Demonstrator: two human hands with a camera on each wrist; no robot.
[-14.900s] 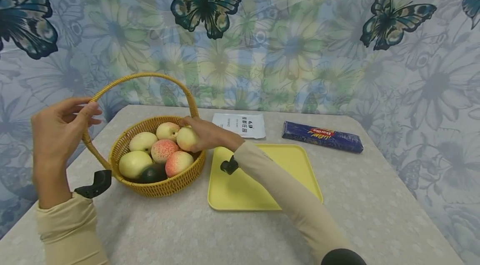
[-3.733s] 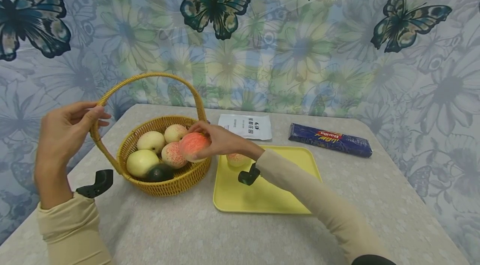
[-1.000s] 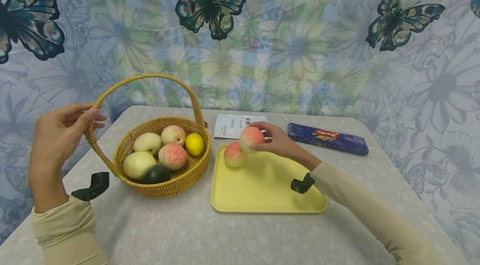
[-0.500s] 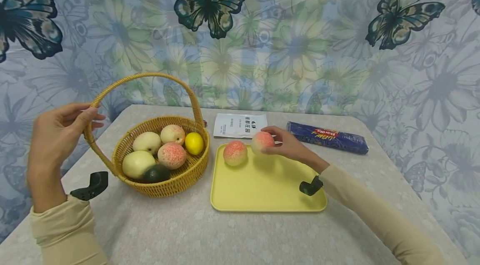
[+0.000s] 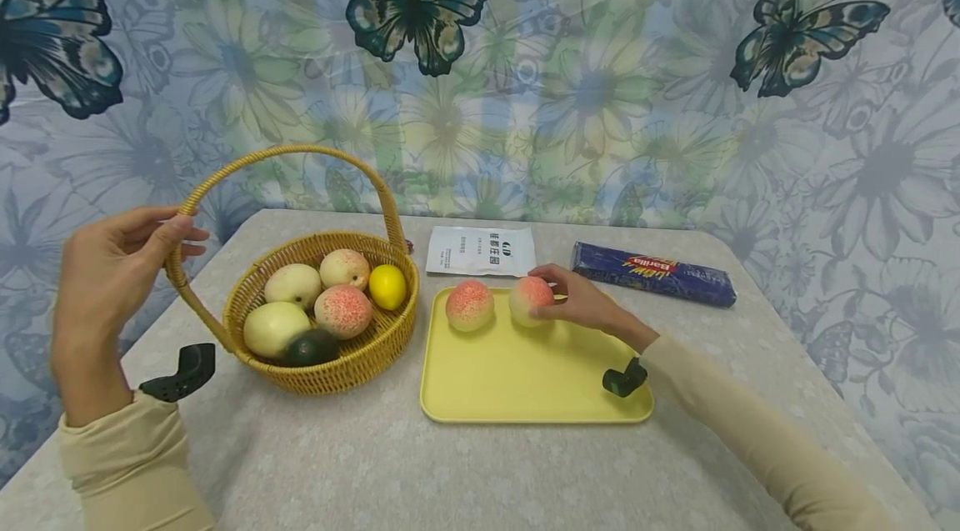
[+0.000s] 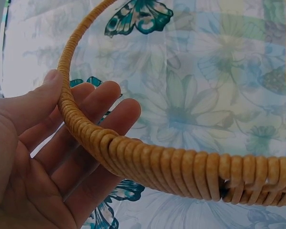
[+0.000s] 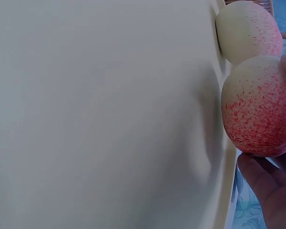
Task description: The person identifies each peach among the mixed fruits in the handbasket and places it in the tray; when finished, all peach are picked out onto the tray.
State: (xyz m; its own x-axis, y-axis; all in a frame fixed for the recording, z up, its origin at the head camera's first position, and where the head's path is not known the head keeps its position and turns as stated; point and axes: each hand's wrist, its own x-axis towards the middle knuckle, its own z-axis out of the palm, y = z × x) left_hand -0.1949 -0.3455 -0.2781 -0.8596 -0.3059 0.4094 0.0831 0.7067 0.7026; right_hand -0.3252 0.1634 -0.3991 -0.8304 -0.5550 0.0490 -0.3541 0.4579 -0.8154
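Observation:
My left hand point(image 5: 112, 273) pinches the side of the tall handle point(image 5: 288, 149) of a wicker basket point(image 5: 322, 381); in the left wrist view its thumb lies against the handle point(image 6: 162, 164) with the fingers behind. Inside the basket are a lemon point(image 5: 387, 288), a dark green avocado-like fruit point(image 5: 311, 347), a speckled peach point(image 5: 342, 311) and several pale fruits point(image 5: 276, 330). Over the far part of a yellow tray point(image 5: 525, 381), my right hand point(image 5: 581, 298) grips a pink-and-cream peach point(image 5: 531, 302). A second peach point(image 5: 470, 306) sits on the tray to its left.
Behind the tray lies a white printed packet point(image 5: 480, 251). A blue Barilla pasta pack point(image 5: 654, 273) is at the back right. The patterned cloth point(image 5: 600, 139) hangs behind the table point(image 5: 360, 464).
Two peaches have come from the basket to the tray, baring the lemon. Over the last second my right hand has shifted its peach rightward and down beside the other. The left hand stays on the handle.

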